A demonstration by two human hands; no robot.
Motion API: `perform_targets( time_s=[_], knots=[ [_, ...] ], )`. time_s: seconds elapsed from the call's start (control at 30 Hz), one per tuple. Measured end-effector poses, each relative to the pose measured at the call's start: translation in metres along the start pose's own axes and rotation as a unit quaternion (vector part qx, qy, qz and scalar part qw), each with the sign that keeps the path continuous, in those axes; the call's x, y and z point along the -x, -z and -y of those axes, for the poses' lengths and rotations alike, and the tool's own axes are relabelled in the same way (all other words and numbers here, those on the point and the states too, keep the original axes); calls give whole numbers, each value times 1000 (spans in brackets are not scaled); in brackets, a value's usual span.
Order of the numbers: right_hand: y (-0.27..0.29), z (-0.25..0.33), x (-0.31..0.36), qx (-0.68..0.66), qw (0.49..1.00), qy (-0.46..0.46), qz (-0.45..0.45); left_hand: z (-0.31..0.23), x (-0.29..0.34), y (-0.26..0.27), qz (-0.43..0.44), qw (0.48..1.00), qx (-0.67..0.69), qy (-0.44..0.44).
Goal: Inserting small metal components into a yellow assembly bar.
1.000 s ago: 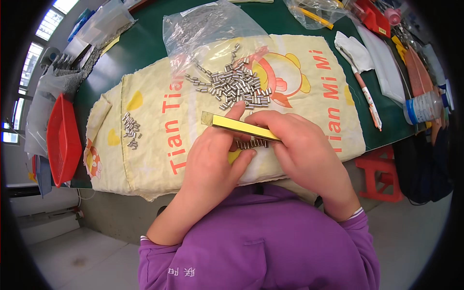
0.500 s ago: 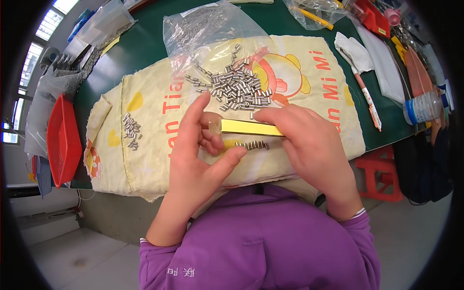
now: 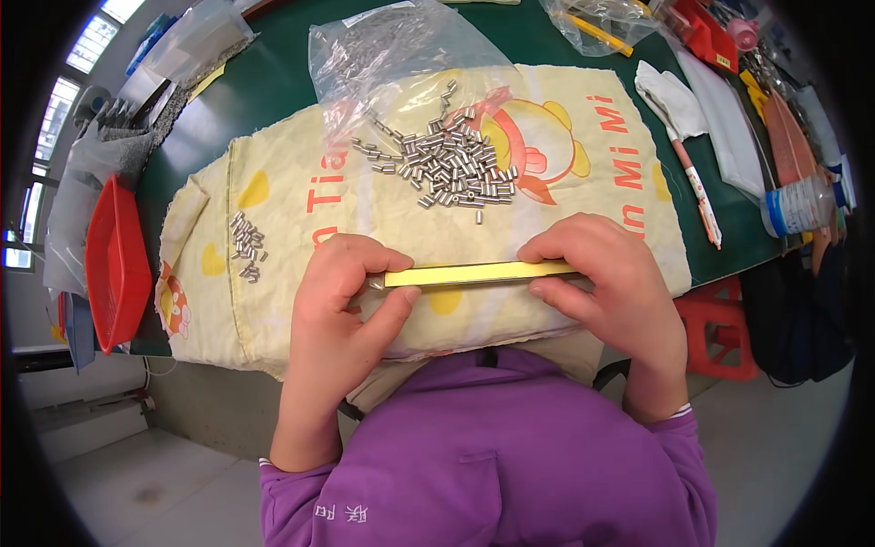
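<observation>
Along the near edge of the table (image 3: 273,77), head view, a yellow strip (image 3: 474,273) lies crosswise over a printed cloth (image 3: 292,242), just in from the cloth's front hem; can't tell if it rests there or is lifted slightly. Hands apart, one per end: left hand (image 3: 335,301) pinches by the clear end piece (image 3: 376,284), fingers on the far side, thumb on the near side; right hand (image 3: 615,292) has the same grip at the other end, hiding the tip. Doing this hold well, my judgement: equal light pressure both ends, strip level and parallel to the table's front edge, thumbs matched so it doesn't roll or bow, fingertips off the yellow face, strip clear of the loose metal. Surface: pile of short metal tubes (image 3: 460,164) mid-cloth toward the far edge, one lone tube (image 3: 478,217) between pile and strip; small tube group (image 3: 246,246) near the cloth's left edge. Clear plastic bag (image 3: 401,55) with more metal at the table's far edge, overlapping the cloth. Table's left edge: red basket (image 3: 118,264). Right side: white rag (image 3: 670,98), pen (image 3: 700,201) just below it, bottle (image 3: 797,208) near the right edge. Room: windows (image 3: 91,46) past the left edge, red stool (image 3: 720,337) under the near right corner, pale floor (image 3: 164,492).
</observation>
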State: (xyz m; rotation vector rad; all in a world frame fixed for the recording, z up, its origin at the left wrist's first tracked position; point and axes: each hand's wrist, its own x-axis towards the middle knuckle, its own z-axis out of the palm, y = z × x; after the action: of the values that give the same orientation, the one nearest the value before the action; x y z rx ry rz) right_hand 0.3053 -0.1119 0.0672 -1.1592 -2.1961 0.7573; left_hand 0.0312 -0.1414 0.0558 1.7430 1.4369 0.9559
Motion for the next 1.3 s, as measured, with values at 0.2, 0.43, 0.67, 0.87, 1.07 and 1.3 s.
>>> perform_targets(
  time_s=[0.2, 0.43, 0.67, 0.87, 1.07, 1.3],
  knots=[
    [-6, -2, -1, 46, 998, 30, -5, 3, -4, -5, 3, 980, -162, -111],
    [-12, -2, 3, 62, 997, 48, -26, 0, -2, -6, 17, 985, -141, -100],
    [-13, 7, 13, 121, 991, 25, -49, 0, 5, -7, -3, 980, -160, -118],
    [-17, 9, 8, 113, 992, 34, -36, -1, 4, -9, 16, 978, -161, -132],
    [-27, 10, 10, 103, 991, 64, -51, -2, 5, -18, 15, 979, -128, -159],
    [-25, 12, 7, 110, 989, 73, -69, -4, 4, -20, -15, 980, -113, -164]
  ],
)
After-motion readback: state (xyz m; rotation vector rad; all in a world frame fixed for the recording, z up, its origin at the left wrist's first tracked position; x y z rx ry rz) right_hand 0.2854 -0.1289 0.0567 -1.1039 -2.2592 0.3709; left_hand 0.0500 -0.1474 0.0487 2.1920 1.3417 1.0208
